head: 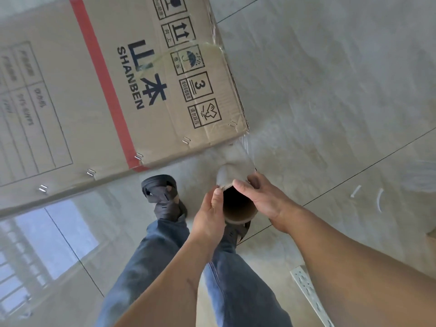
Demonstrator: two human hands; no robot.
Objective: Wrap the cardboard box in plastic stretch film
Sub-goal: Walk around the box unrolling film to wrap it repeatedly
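You stood over the cardboard box (122, 90), which lay on the tiled floor (330, 90) just ahead of your feet, its printed face up. You held the roll of stretch film (238, 182) upright close to the box's near corner, with a band of film (243, 147) running from the roll to that corner. Your left hand (210, 218) gripped the roll's cardboard core (240, 217) from one side, fingers curled round its rim; your right hand (262, 199) gripped it from the other, thumb hooked over the open top edge. As I judge it, the wrapping was at an early or middle stage: thin film showed along the box's far right edge and in a wrinkled strand across the top, but most of the printed face looked bare, so more turns remained. The box was stapled and taped shut with red tape (103, 86), so I cannot tell what it held. The core's hollow looked dark and empty.
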